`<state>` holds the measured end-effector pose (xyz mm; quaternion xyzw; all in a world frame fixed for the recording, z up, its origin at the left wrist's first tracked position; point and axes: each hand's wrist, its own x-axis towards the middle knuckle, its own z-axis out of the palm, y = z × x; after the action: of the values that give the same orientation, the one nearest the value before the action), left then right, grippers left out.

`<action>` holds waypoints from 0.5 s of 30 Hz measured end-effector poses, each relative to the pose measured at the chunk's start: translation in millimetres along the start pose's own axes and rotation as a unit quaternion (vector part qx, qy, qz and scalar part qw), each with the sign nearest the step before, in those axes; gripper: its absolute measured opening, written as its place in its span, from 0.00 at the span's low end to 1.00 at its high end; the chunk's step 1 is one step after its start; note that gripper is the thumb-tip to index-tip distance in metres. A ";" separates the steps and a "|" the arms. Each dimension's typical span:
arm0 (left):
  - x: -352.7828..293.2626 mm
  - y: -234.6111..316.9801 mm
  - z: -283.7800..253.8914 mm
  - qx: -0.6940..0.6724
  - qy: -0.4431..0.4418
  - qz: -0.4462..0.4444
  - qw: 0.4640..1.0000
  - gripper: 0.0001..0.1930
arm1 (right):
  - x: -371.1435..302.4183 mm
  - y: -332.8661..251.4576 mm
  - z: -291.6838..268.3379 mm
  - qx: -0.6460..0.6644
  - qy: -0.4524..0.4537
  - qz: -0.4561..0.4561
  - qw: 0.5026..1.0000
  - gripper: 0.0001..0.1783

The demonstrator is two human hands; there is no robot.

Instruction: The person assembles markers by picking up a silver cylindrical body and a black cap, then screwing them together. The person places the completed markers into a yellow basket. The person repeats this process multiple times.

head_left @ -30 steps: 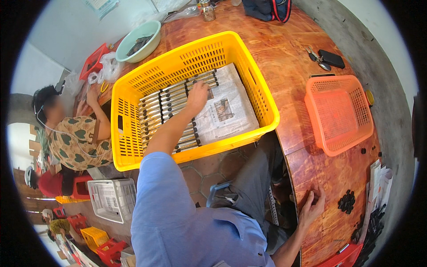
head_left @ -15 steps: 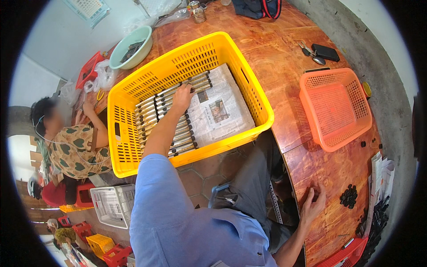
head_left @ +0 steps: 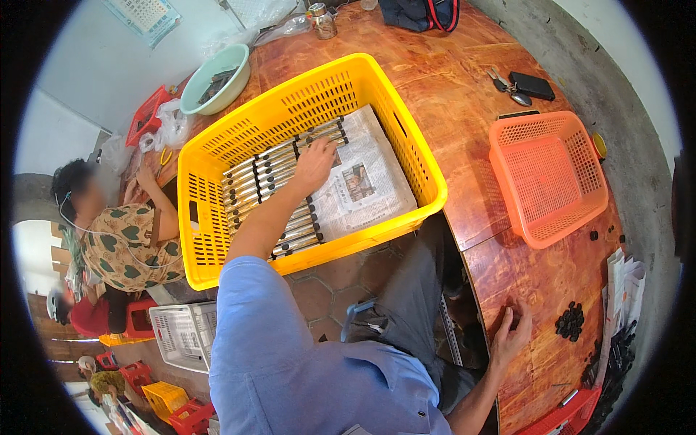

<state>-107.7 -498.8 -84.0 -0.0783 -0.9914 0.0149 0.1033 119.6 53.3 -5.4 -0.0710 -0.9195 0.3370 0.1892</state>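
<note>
Metal tubes (head_left: 299,226): I see them side by side in rows, black-ended, within the left part of the yellow basket (head_left: 428,163).
Newspaper (head_left: 380,185): spread inside the basket, its uncovered part right of the tubes.
Left hand (head_left: 315,165): palm down over the tubes near the far end of the rows; its fingertips are hidden from me, so I cannot tell whether it grasps one.
Tube rows: I judge the step in hand as placing or straightening tubes.
Next touch: to my mind it calls for a light fingertip alignment, leaving neighbouring tubes undisturbed.
Right hand (head_left: 511,333): loosely curled at the edge of the worktop (head_left: 464,101); I cannot tell whether it holds anything small.
Black pieces (head_left: 570,321): piled right of that hand.
Orange basket (head_left: 544,174): farther up the worktop.
Co-worker (head_left: 130,246): seated left of the yellow basket.
</note>
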 end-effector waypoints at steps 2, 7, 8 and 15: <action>-3.5 3.2 1.7 0.021 -0.025 -0.003 0.999 0.24 | 0.1 1.7 -2.6 -0.027 -0.006 -0.016 0.999 0.13; -11.0 1.3 -3.4 0.070 -0.073 0.011 0.995 0.28 | -1.0 -8.5 -4.0 -0.010 -0.008 0.008 1.000 0.13; -9.7 1.2 -4.2 0.058 -0.075 -0.001 0.995 0.28 | -2.7 -11.6 -6.5 -0.012 -0.003 0.023 1.000 0.13; 7.2 -12.6 1.5 0.068 -0.092 0.108 0.988 0.22 | 4.3 -5.8 -1.9 -0.003 -0.003 -0.017 1.000 0.09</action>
<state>-116.9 -510.2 -83.5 -0.1759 -0.9792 0.1000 0.0147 116.5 51.1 1.0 -0.0551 -0.9223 0.3309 0.1920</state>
